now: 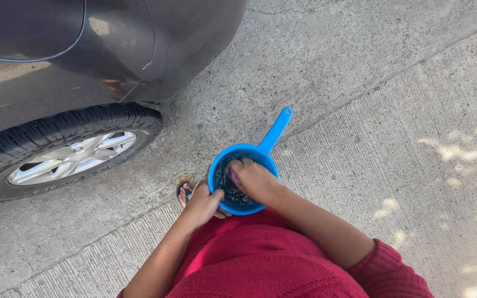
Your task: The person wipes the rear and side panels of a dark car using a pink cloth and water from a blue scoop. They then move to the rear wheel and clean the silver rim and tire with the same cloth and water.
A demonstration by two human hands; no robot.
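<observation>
Grey car, its wheel, concrete pavement.

Blue dipper, grey car, red garment.

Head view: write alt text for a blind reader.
A person's right hand dips into a blue dipper while the left hand grips its rim. They stand on concrete beside a grey car and its wheel.

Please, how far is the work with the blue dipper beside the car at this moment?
Done: the blue dipper holds dark water. In hand: the left hand grips its rim, and the right hand presses something inside, hidden by the fingers. Left: the car and wheel show no foam or wet streaks.
</observation>
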